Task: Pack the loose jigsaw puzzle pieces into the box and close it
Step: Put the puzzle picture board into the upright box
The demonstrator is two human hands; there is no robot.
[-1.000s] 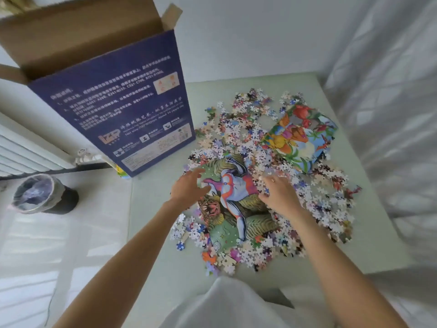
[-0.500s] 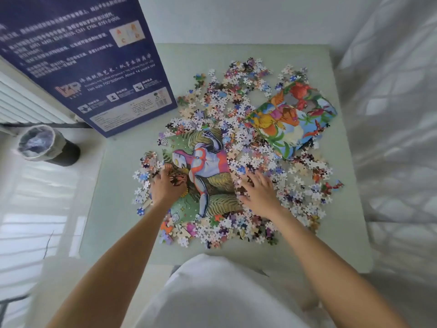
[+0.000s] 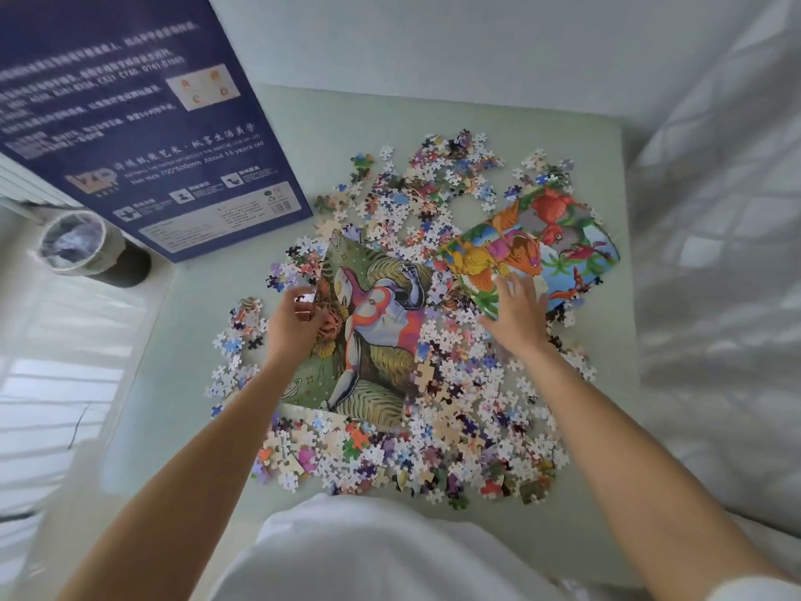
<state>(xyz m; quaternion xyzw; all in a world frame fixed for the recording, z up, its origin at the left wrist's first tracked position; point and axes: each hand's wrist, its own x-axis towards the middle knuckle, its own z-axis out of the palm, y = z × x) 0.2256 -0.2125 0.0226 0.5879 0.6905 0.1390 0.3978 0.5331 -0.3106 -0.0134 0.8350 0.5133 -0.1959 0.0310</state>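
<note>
Loose jigsaw pieces [image 3: 459, 409] lie in a wide heap across the pale green table [image 3: 329, 123]. A green picture sheet with a red and silver figure [image 3: 372, 336] is tilted up out of the heap; my left hand [image 3: 294, 327] grips its left edge. My right hand [image 3: 516, 314] reaches with spread fingers onto the near edge of a second sheet with orange and red creatures [image 3: 550, 249]. The tall dark blue puzzle box [image 3: 143, 123] stands at the table's far left; its top is out of view.
A dark waste bin with a plastic liner [image 3: 82, 245] stands on the floor left of the table. White curtain fabric [image 3: 728, 253] hangs along the right side. A white wall runs behind the table. My white shirt fills the bottom of the view.
My left hand has taken hold of the green sheet's left edge and lifted it off the heap. My right hand left the pieces and moved up to the colourful sheet.
</note>
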